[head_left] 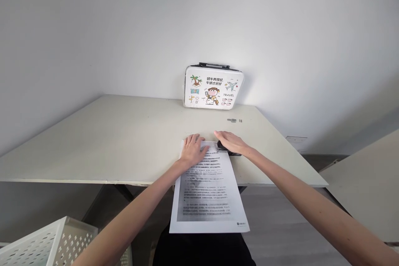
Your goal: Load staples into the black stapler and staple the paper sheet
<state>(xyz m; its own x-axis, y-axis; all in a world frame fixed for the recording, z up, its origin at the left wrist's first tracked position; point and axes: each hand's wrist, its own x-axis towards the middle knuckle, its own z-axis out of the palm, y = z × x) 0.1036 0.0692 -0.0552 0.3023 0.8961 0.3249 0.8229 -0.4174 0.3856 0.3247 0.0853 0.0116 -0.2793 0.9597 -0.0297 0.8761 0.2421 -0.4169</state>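
Note:
A printed sheet of paper (204,199) lies at the front edge of the table, its lower part hanging out over the edge. My left hand (193,150) rests flat on the sheet's upper left, fingers spread. Over a black stapler (222,147) at the sheet's upper right corner, my right hand (232,141) is closed from above. The stapler's front end meets the paper's edge, while most of its body is hidden under the hand. Whether more sheets lie beneath the top one, I cannot tell.
Small strips of staples (232,120) lie behind my right hand on the pale table (124,141). A white cartoon-printed case (213,87) leans against the wall at the back. Down at the left, beside the table, stands a white perforated basket (59,237).

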